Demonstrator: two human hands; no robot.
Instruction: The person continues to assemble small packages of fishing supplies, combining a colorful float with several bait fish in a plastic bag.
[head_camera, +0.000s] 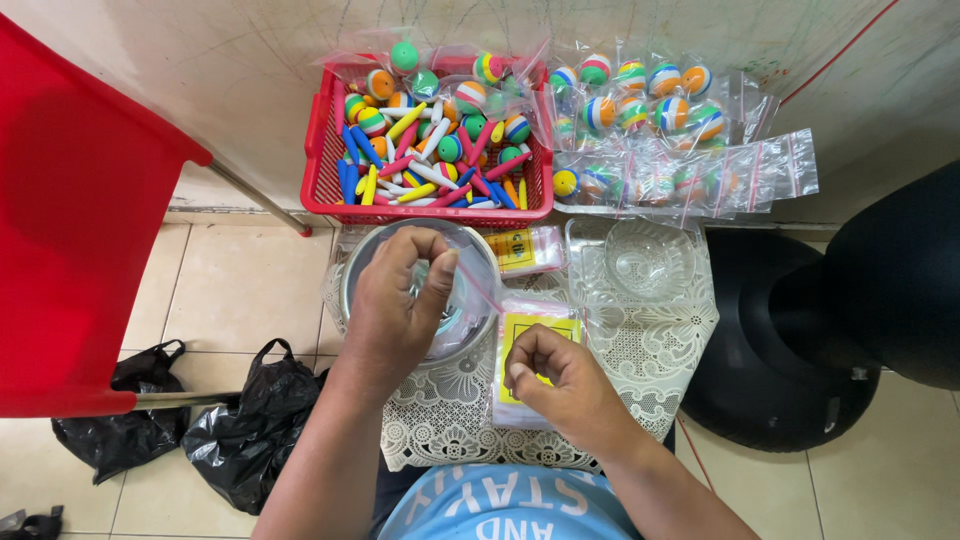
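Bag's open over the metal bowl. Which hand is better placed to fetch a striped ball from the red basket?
Right, probably. The left hand is pinching the small clear zip bag over the metal bowl. The right hand only rests on the bag stack, free to reach the red basket.

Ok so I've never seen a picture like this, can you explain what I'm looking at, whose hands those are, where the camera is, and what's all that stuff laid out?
This is one picture from a camera worn on a person's head, looking down at their own two bare hands. The left hand pinches a small clear plastic zip bag over a round metal bowl. The right hand rests on a stack of clear bags with yellow cards. These lie on a white lace cloth, beside an empty clear glass bowl. Behind stands a red plastic basket of striped balls and coloured sticks, and next to it rows of bagged striped balls.
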